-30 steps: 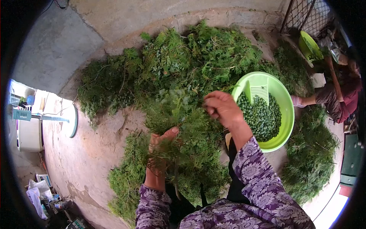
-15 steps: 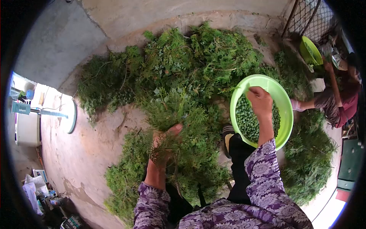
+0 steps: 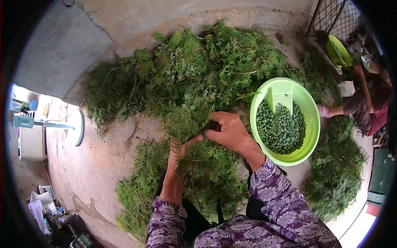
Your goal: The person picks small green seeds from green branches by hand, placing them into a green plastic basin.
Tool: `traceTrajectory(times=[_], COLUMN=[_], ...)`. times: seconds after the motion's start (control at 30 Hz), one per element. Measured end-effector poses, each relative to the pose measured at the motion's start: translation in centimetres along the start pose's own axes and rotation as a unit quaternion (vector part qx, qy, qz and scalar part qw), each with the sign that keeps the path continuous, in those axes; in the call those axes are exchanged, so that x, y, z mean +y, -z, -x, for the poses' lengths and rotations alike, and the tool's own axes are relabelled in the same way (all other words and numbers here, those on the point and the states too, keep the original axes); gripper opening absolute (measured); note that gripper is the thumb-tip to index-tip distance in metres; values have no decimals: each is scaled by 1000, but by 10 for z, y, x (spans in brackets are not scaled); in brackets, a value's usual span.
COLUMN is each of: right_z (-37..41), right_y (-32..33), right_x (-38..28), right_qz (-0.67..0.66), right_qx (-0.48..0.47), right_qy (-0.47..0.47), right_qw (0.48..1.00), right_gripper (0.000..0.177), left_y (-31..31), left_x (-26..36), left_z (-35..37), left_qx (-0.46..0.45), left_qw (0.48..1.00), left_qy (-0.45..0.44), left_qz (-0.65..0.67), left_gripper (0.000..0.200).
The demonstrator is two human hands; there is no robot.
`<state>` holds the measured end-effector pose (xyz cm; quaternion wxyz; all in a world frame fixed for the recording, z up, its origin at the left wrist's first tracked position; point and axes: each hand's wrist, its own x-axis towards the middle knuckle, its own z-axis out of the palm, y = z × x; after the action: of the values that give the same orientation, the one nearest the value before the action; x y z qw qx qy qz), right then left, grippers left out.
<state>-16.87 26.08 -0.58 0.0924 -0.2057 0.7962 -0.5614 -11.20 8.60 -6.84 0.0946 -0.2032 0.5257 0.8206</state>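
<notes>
My left hand (image 3: 182, 149) is closed around a leafy evergreen branch (image 3: 185, 120), with foliage covering part of the fingers. Close beside it, my right hand (image 3: 232, 133) has thumb and fingers drawn together at the branch's right side. Whatever lies between those fingertips is hidden. To the right stands a light green basin (image 3: 313, 124) with a ridged panel on its far inner wall. Small round green cones (image 3: 283, 129) fill its lower part.
Heaps of cut evergreen branches (image 3: 244, 53) cover the floor ahead, with another pile (image 3: 335, 169) at right. A co-worker (image 3: 374, 103) sits at far right near a second green basin (image 3: 338, 51). A fan (image 3: 76, 127) stands left; assorted clutter (image 3: 51, 211) lies lower left.
My right hand has moved left from above the basin to the branch, uncovering the basin's cones. My left hand still holds the branch in nearly the same place.
</notes>
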Motion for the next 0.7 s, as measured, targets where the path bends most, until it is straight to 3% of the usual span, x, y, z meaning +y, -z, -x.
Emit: traceTrajectory(times=[0.07,0.13,0.17,0.27,0.33,0.37,0.43,0.47,0.53,0.57,0.63,0.7], right_z=[1,1,1,0,2,1,-1,-2,-3,-3,-1,-1], right_y=[1,2,0,-2,0,3,13,14,14,14,15,14], right_x=[-3,-5,-1,12,8,5,1,1,0,0,0,-1], right_qz=[10,0,0,-1,-142,-141,-299,-298,-318,-318,-405,-427], right_qx=[-20,-10,-10,10,-11,-12,-80,-81,-99,-100,-115,-116], right_qy=[-16,0,0,25,-49,-49,-160,-160,-203,-203,-218,-231], right_qw=[1000,1000,1000,1000,989,989,938,938,921,921,881,867], right_gripper=[20,19,19,18,18,18,19,19,18,18,13,11], left_y=[1,-20,-13,36,62,46,0,3,7,10,12,4], left_x=[-4,22,14,-35,-59,-45,-3,-6,-9,-10,-7,-4], left_z=[-1,15,10,-26,-40,-25,17,18,19,22,28,28], left_qx=[-35,10,9,-62,-89,-89,71,72,-54,-54,-148,-123], left_qw=[998,989,989,994,986,986,985,985,997,997,958,972], left_qy=[-23,-54,-54,-38,72,72,31,31,35,34,34,34], left_qz=[51,-137,-137,-86,122,122,-153,-152,49,49,243,199], left_gripper=[30,32,32,35,31,31,60,60,60,60,50,57])
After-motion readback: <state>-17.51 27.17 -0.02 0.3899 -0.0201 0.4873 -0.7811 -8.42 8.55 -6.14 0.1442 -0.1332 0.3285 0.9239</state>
